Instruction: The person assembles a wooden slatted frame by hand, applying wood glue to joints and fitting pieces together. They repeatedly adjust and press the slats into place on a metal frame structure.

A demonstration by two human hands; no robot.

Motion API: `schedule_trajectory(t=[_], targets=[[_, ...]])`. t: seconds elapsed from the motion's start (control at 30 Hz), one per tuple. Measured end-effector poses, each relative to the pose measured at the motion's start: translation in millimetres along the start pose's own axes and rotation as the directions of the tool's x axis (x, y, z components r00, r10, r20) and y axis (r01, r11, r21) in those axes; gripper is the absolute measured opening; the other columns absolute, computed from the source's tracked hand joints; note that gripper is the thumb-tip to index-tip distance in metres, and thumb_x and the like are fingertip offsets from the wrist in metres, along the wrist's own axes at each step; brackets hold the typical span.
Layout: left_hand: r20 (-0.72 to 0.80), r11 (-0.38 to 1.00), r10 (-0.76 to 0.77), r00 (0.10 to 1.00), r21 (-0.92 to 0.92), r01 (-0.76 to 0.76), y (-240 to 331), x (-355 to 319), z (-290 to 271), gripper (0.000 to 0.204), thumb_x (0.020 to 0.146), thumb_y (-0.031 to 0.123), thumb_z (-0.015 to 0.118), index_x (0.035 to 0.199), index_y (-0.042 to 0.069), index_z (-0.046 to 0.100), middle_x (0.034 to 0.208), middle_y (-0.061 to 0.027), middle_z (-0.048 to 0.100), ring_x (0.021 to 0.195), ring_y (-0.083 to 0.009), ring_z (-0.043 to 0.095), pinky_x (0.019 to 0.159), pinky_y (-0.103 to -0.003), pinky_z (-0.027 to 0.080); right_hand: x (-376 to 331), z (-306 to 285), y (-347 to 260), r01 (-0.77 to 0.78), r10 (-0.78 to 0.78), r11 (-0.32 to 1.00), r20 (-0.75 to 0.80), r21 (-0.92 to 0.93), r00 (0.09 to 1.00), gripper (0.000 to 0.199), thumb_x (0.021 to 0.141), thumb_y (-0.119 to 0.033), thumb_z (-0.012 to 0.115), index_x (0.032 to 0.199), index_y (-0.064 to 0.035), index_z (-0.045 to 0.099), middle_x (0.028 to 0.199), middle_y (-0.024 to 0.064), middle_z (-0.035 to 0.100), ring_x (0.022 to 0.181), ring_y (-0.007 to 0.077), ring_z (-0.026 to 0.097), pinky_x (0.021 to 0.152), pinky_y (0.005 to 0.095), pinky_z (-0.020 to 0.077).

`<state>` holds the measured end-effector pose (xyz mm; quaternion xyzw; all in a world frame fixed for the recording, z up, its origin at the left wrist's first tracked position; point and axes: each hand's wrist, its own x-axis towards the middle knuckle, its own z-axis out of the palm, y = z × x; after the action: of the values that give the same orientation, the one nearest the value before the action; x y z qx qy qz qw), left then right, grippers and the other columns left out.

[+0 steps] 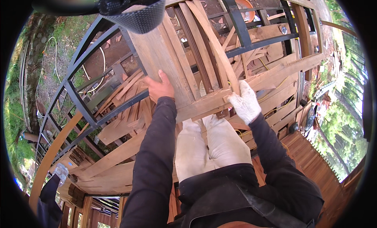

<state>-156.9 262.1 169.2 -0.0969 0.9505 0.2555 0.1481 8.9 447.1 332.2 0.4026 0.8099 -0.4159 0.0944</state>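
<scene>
My bare left hand [160, 88] is closed over the left edge of a wide wooden board [151, 47], its thumb lying on the face. In a white knit glove, my right hand [246, 103] grips the near end of a thin wooden strip [215, 39]. The strip slants away to the upper left, across several narrow boards and a dark brown slat [195, 43]. Under their near ends runs a wooden rail [208, 102], just in front of my legs. The glove hides the strip's very end.
A black metal frame [84, 104] spans the left side, with loose wood offcuts [125, 90] among its bars. An orange basin [244, 9] lies at the far side. Another person's gloved hand [61, 173] is at the lower left. Wooden decking [314, 161] extends at the lower right.
</scene>
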Motion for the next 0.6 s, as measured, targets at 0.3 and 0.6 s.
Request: schedule_trajectory(t=[0.3, 0.6], targets=[[-0.071, 0.997, 0.070, 0.995, 0.020, -0.068, -0.9, 3.2, 4.3, 0.062, 0.100, 0.053, 0.057, 0.128, -0.001, 0.051, 0.112, -0.0322, 0.070, 0.102, -0.0510, 0.068, 0.091, -0.056, 0.052, -53.6, 100.4, -79.4, -0.109, -0.098, 0.807, 0.313, 0.580, 0.945, 0.028, 0.092, -0.024, 0.073, 0.102, -0.0016, 0.060, 0.081, 0.0100, 0.062, 0.073, 0.0222, 0.064, 0.070, 0.0381, 0.0530], [0.119, 0.993, 0.002, 0.993, -0.119, 0.012, -9.2, 5.6, -4.7, 0.066, 0.104, 0.048, 0.057, 0.136, -0.009, 0.049, 0.130, -0.0309, 0.064, 0.118, -0.0430, 0.064, 0.102, -0.046, 0.049, -99.3, 24.4, 102.8, -0.274, 0.315, 0.939, -0.205, 0.207, 0.927, 0.025, 0.092, -0.014, 0.070, 0.110, 0.0001, 0.059, 0.086, 0.0154, 0.067, 0.076, 0.0250, 0.065, 0.068, 0.0421, 0.0530]])
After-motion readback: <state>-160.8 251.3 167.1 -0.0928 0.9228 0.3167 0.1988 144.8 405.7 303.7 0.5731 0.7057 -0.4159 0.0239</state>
